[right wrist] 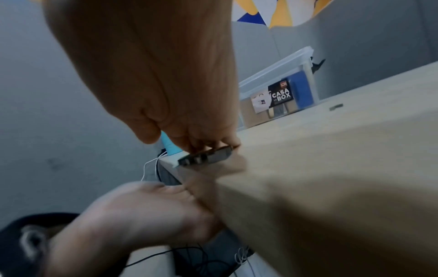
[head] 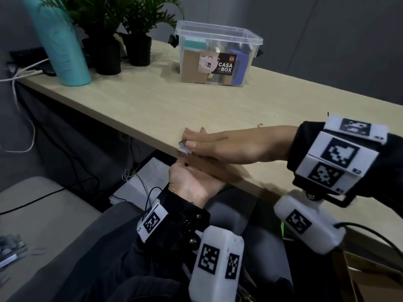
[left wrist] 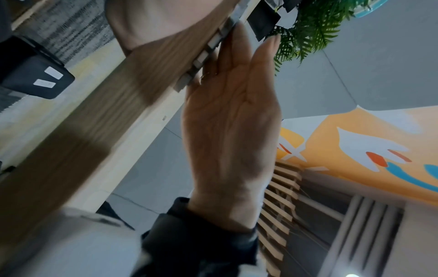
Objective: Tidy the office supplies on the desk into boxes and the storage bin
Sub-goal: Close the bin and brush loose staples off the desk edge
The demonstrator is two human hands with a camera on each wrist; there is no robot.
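The pale wood desk [head: 196, 110] carries a clear lidless bin [head: 218, 38] holding brown, teal and blue boxes. At the near edge, the right hand [head: 226, 144] lies flat, straight fingers pressing a small grey segmented strip [right wrist: 206, 157] of staples that overhangs the edge. The left hand [head: 192, 182] waits just below, palm up, fingers relaxed, holding nothing

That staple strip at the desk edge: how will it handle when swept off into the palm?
The staple strip looks thin and segmented, so it may snap into pieces. Probably light: the right hand moves it with flat fingertips. It overhangs the desk edge, so it likely tips into the left hand cupped below.
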